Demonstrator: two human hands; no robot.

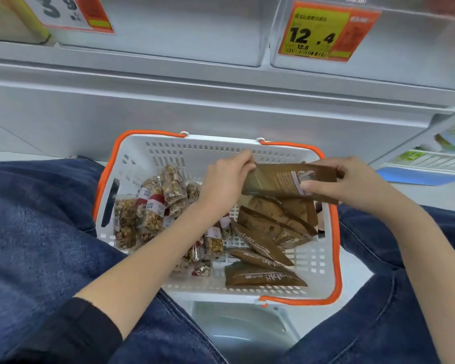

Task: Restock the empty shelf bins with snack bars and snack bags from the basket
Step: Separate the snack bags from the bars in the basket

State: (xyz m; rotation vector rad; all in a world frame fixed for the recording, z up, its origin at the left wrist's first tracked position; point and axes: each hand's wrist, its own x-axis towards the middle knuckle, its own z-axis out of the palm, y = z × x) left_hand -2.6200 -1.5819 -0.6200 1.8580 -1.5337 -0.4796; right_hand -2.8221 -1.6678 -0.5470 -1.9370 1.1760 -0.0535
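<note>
Above the basket [168, 151], both hands — left [225, 183], right [352, 185] — grip one brown snack bag [281, 183].

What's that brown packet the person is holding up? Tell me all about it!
The brown packet is a flat, shiny-looking snack bag with pale print and a lilac label patch. It is held level above the white basket, the left hand gripping one end and the right hand pinching the other. More brown bags lie below it.

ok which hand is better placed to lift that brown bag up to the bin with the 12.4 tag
Right, probably. The right hand pinches the brown bag at its right end, and the 12.4 tag hangs up on that side. The left hand holds its left end, farther from that bin.
</note>
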